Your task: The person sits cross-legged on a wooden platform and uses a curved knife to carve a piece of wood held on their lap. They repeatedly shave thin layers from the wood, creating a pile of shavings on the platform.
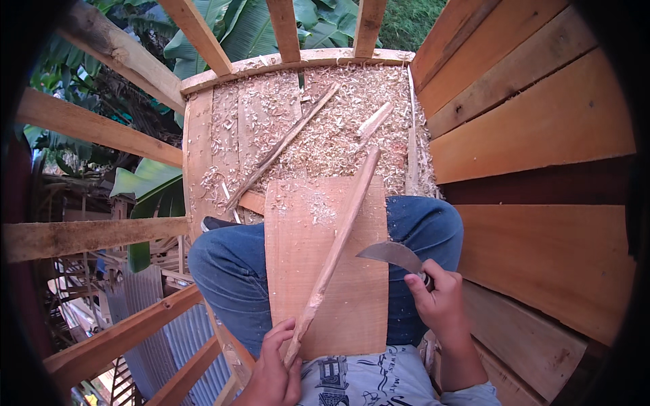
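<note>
My left hand (276, 369) is closed around the lower end of a long wooden stick (336, 252), whose surface looks whittled. The stick slants up and to the right across a flat wooden board (291, 271) that lies over my lap. In my right hand (439, 298) is a knife (391, 254) with a broad curved blade; its handle is mostly hidden by my fingers. The blade points left, apart from the stick and just over the board's right edge. Some small shavings (321, 206) lie on the board's far part.
Wood shavings (338, 152) cover much of the plank floor ahead. A long thin stick (288, 145) and a short split piece (376, 120) lie there. Slatted railings (108, 135) stand at the left and far side, and a plank wall (535, 135) rises on the right.
</note>
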Action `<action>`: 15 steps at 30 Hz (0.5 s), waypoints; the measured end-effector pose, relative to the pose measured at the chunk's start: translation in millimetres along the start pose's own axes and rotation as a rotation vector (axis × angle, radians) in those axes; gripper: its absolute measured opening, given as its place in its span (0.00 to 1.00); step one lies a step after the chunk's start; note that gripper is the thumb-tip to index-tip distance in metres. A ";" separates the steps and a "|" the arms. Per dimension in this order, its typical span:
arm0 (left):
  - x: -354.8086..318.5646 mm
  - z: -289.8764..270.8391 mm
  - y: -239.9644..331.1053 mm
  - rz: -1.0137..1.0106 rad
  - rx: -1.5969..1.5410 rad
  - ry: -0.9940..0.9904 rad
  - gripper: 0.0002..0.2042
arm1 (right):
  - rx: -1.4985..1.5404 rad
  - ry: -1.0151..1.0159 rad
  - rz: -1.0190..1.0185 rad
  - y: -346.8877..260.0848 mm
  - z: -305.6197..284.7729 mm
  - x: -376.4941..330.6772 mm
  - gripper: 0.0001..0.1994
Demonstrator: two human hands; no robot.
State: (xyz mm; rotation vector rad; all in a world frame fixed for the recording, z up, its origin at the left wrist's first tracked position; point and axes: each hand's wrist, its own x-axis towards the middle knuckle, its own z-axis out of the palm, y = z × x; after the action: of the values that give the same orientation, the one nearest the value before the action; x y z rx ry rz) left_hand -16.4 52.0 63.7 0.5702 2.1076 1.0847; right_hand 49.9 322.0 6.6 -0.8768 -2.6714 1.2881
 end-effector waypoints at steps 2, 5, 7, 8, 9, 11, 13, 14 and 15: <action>3.0 -0.6 3.3 -0.013 -0.028 -0.057 0.26 | 0.023 -0.034 -0.023 -2.4 3.4 -3.3 0.16; 10.4 -3.0 9.7 -0.076 -0.243 -0.172 0.30 | 0.019 -0.094 -0.046 -5.0 5.4 -10.2 0.16; 11.5 0.1 5.9 -0.078 -0.288 -0.195 0.31 | 0.022 -0.128 -0.077 -8.6 7.4 -13.1 0.17; 11.9 1.4 4.1 -0.079 -0.312 -0.207 0.32 | 0.009 -0.144 -0.088 -11.2 7.4 -14.1 0.17; 12.1 2.0 3.2 -0.082 -0.324 -0.213 0.32 | -0.004 -0.162 -0.099 -13.6 8.4 -14.7 0.17; 11.5 1.6 1.6 -0.087 -0.346 -0.216 0.32 | -0.085 -0.083 -0.098 -13.1 12.1 -8.8 0.21; 7.7 4.7 -2.7 -0.048 -0.252 -0.203 0.32 | -0.172 -0.007 -0.112 -0.1 16.2 1.4 0.23; 10.7 6.0 -3.5 -0.020 -0.202 -0.212 0.32 | -0.176 0.036 -0.112 7.3 13.9 7.0 0.27; 13.9 7.0 -4.3 -0.007 -0.210 -0.221 0.32 | -0.197 0.075 -0.131 15.5 12.1 10.4 0.28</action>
State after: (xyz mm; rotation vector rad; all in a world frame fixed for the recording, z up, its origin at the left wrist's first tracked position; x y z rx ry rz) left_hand -20.8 62.3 52.1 0.5534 1.7795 1.1654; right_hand 45.0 326.4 -14.7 -0.7370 -2.7773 0.9589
